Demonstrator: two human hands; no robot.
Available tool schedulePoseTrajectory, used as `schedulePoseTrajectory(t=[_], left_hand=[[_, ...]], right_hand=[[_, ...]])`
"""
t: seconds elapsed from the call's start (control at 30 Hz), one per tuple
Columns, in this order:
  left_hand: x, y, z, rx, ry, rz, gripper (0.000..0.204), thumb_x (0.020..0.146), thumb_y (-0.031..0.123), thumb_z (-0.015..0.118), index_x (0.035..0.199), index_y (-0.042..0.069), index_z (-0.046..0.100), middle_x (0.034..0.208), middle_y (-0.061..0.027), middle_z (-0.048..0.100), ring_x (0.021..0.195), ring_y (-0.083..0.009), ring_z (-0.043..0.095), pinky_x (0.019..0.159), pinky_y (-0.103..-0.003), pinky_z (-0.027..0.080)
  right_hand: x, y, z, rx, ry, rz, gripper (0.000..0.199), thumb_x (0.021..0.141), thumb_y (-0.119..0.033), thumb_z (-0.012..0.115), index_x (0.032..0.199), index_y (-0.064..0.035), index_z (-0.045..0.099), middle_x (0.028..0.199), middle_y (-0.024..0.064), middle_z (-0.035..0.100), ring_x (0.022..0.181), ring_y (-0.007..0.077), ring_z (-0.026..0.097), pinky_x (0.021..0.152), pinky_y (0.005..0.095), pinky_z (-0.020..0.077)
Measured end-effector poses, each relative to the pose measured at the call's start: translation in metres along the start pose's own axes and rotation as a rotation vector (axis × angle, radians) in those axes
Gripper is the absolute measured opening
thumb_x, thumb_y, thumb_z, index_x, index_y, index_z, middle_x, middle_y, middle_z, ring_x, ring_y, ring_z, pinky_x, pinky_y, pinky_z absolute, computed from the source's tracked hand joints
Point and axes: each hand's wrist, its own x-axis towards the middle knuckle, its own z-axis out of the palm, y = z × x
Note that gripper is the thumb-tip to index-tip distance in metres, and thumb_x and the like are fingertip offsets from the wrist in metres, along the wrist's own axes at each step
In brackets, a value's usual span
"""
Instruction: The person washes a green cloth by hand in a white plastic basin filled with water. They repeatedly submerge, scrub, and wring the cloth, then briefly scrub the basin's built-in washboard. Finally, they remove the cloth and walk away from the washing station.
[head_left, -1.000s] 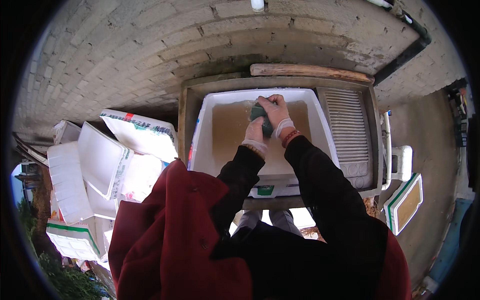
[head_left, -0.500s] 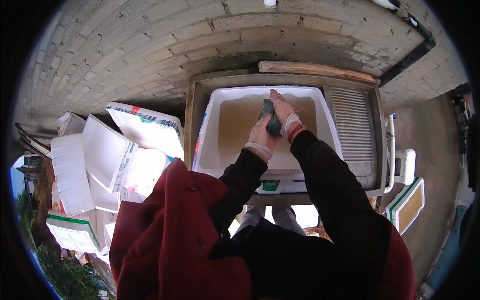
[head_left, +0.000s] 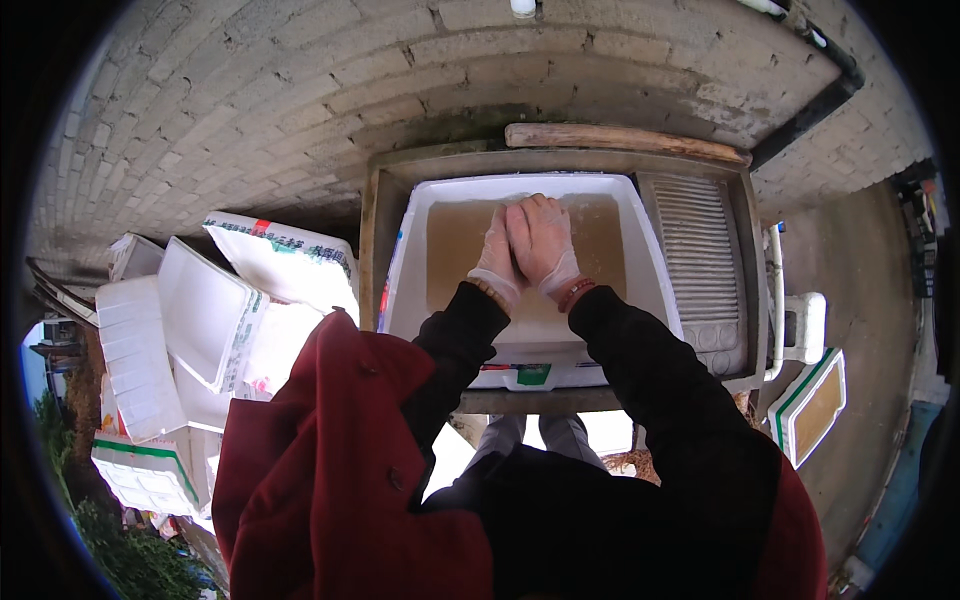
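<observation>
I've got 2 hands pressed tog., R hand (head_left: 541,238) lapping L hand (head_left: 496,256), can't tell what's inside. White box (head_left: 655,258) lies below both, neither nearer, long axis L-to-R, brown water (head_left: 598,243) within.

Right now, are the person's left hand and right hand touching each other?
Touching. The head view shows the right hand pressed against the left hand, with no visible gap where they meet above the wrists.

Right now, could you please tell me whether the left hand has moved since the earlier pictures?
Yes: the left hand has moved forward, nearer the far rim of the white foam box.
</observation>
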Motion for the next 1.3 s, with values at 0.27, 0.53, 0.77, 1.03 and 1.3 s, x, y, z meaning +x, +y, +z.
schedulePoseTrajectory(t=[0.27, 0.53, 0.77, 1.03, 1.3], left_hand=[[0.009, -0.008, -0.013, 0.180, 0.150, 0.053, 0.043, 0.091, 0.049, 0.035, 0.107, 0.013, 0.054, 0.097, -0.0047, 0.062, 0.083, -0.0218, 0.059, 0.069, -0.038, 0.048], [0.012, 0.064, -0.057, 0.403, 0.496, -0.001, 0.064, 0.087, 0.055, 0.040, 0.134, 0.014, 0.029, 0.134, -0.0098, 0.032, 0.117, -0.0302, 0.039, 0.075, -0.043, 0.049], [0.021, 0.080, -0.098, 0.420, 0.445, 0.259, 0.072, 0.086, 0.044, 0.054, 0.141, 0.011, 0.021, 0.144, -0.0164, 0.016, 0.130, -0.0366, 0.024, 0.099, -0.052, 0.032], [0.008, 0.070, -0.102, 0.391, 0.310, 0.128, 0.065, 0.082, 0.039, 0.060, 0.135, 0.011, 0.036, 0.138, -0.0151, 0.028, 0.120, -0.0327, 0.038, 0.097, -0.048, 0.037], [0.011, 0.056, -0.096, 0.467, 0.248, 0.042, 0.062, 0.084, 0.045, 0.053, 0.134, 0.013, 0.037, 0.138, -0.0088, 0.034, 0.125, -0.0311, 0.034, 0.099, -0.047, 0.031]], right_hand=[[0.022, 0.017, 0.012, 0.495, -0.020, 0.720, 0.047, 0.091, -0.039, 0.038, 0.080, 0.0019, 0.058, 0.073, 0.0132, 0.060, 0.065, 0.0322, 0.055, 0.068, 0.0390, 0.0438], [0.017, 0.119, -0.015, 0.567, -0.019, 1.391, 0.070, 0.088, -0.058, 0.032, 0.122, 0.0010, 0.049, 0.123, 0.0178, 0.051, 0.113, 0.0300, 0.048, 0.096, 0.0331, 0.0364], [-0.023, 0.177, -0.001, -0.337, -0.936, 0.555, 0.063, 0.081, -0.039, 0.055, 0.137, -0.0219, 0.032, 0.143, 0.0099, 0.029, 0.129, 0.0361, 0.030, 0.102, 0.0496, 0.0301], [-0.039, 0.205, 0.045, -0.503, -0.881, 0.674, 0.065, 0.077, -0.021, 0.060, 0.135, -0.0159, 0.032, 0.143, 0.0070, 0.023, 0.123, 0.0367, 0.037, 0.096, 0.0421, 0.0388], [0.023, 0.120, -0.003, -0.033, -0.897, 0.457, 0.051, 0.079, -0.036, 0.061, 0.106, 0.0071, 0.059, 0.104, 0.0215, 0.061, 0.098, 0.0273, 0.059, 0.087, 0.0291, 0.0437]])
